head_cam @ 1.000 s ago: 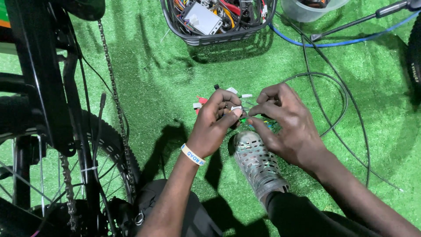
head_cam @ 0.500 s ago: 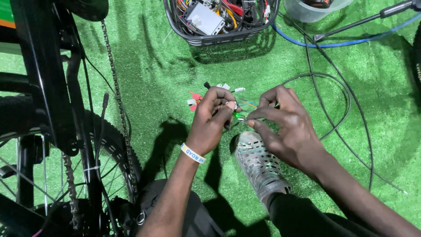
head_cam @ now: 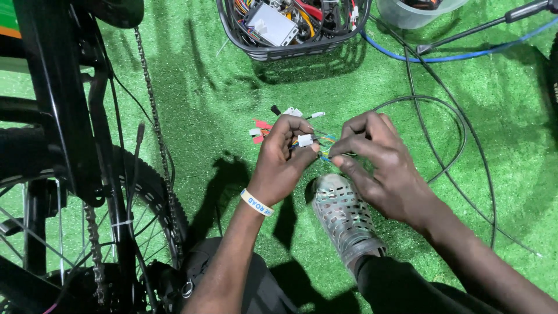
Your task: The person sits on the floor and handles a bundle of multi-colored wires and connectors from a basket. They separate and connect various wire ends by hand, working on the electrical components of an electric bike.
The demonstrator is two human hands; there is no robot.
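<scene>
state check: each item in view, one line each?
left hand: shut on wire bundle, pinching a white connector
right hand: shut on wire bundle, fingers pinched on the wires
wire bundle: held off the turf, connectors fanned out
basket: upright, full of parts
bicycle chain: hanging slack
black cable: looped on turf

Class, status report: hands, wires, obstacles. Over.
Left hand pinching small white plastic connector. Right hand gripping thin coloured wires. Nothing between hands.

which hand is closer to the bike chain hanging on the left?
Left. The left hand holds a bundle of wires a short way right of the chain. The right hand pinches the same wires farther right, beyond the left hand.
</scene>
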